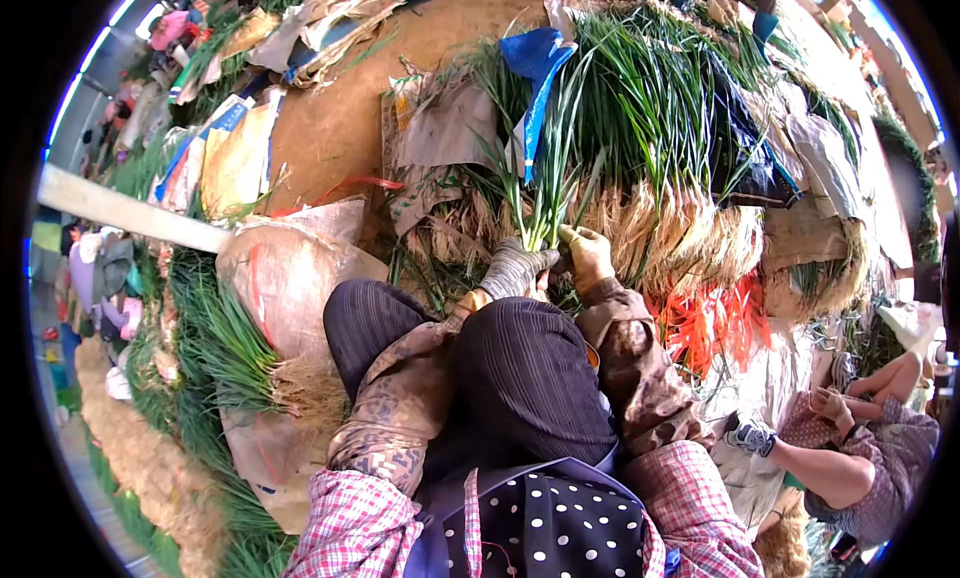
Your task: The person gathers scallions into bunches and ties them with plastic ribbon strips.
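My left hand (515,269), in a grey glove, is closed round the lower end of a small bunch of green stalks (545,208), whose leaves point away from me. My right hand (587,257), in a yellowish glove, is at the right side of the same stalk bases with its fingers bent; what its fingertips pinch is too small to make out. Beyond my hands lies a long row of leafy plants (640,98) with pale stringy roots (670,228) toward me. A blue strip (538,68) lies over the leaves beside the bunch.
Red-orange strips (712,323) lie right of my knees. On the left, a bundle with roots (305,390) rests on pale sacking (295,268). A seated person (860,448) is at the lower right. Brown ground (340,118) shows ahead. More people are at the far left.
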A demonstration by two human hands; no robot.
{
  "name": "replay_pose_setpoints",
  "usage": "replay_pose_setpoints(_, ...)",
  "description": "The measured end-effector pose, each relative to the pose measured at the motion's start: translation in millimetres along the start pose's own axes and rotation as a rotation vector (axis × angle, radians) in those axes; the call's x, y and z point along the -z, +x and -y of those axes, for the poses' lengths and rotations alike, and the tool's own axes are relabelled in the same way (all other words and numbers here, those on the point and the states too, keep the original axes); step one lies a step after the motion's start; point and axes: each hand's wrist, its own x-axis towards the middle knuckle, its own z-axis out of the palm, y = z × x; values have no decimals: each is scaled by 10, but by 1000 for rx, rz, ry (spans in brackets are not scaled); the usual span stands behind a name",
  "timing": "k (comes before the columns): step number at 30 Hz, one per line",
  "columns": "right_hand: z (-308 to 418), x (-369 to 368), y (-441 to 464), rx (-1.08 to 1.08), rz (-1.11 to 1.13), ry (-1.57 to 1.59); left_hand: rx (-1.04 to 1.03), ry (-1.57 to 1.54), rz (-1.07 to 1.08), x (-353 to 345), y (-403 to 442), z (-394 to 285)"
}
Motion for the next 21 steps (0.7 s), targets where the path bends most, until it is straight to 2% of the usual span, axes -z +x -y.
replay_pose_setpoints(1,-125,40,117,85,-63,-200,47,180,-76,-33,-21,-71)
replay_pose_setpoints(2,-264,84,247,170,-127,-399,43,176,-124,-64,-14,-104)
replay_pose_setpoints(4,-382,151,257,316,-291,-1026,40,173,-219,-101,-13,-117)
replay_pose_setpoints(5,-474,250,193,446,-317,-1180,-54,98,-193,-46,5,-60)
replay_pose_setpoints(6,-549,324,173,381,-198,-1267,-35,57,-213,-52,18,-84)
replay_pose_setpoints(8,-655,522,101,217,304,-1612,23,-26,-231,-23,66,-78)
replay_pose_setpoints(10,-409,545,-179,481,345,-1617,76,-118,-169,30,97,-57)
replay_pose_setpoints(11,-307,552,-111,585,132,-1584,145,-81,-171,21,86,-78)
replay_pose_setpoints(12,-152,455,-59,666,-234,-1527,213,-42,-175,9,66,-92)
replay_pose_setpoints(13,73,420,-14,771,-442,-1510,175,-94,-112,5,44,-54)
replay_pose_setpoints(14,367,297,5,610,-534,-1491,170,-163,-68,6,52,1)
replay_pose_setpoints(15,560,265,67,534,-550,-1516,163,-231,-23,18,77,59)
replay_pose_setpoints(16,823,165,103,256,-470,-1547,157,-300,22,20,89,83)
replay_pose_setpoints(18,810,283,282,315,-421,-1586,153,-315,20,-19,-1,-27)
replay_pose_setpoints(20,577,447,298,522,-395,-1497,102,-348,52,-32,-54,-72)
replay_pose_setpoints(21,479,437,140,553,-351,-1349,122,-318,-2,-75,-86,-135)
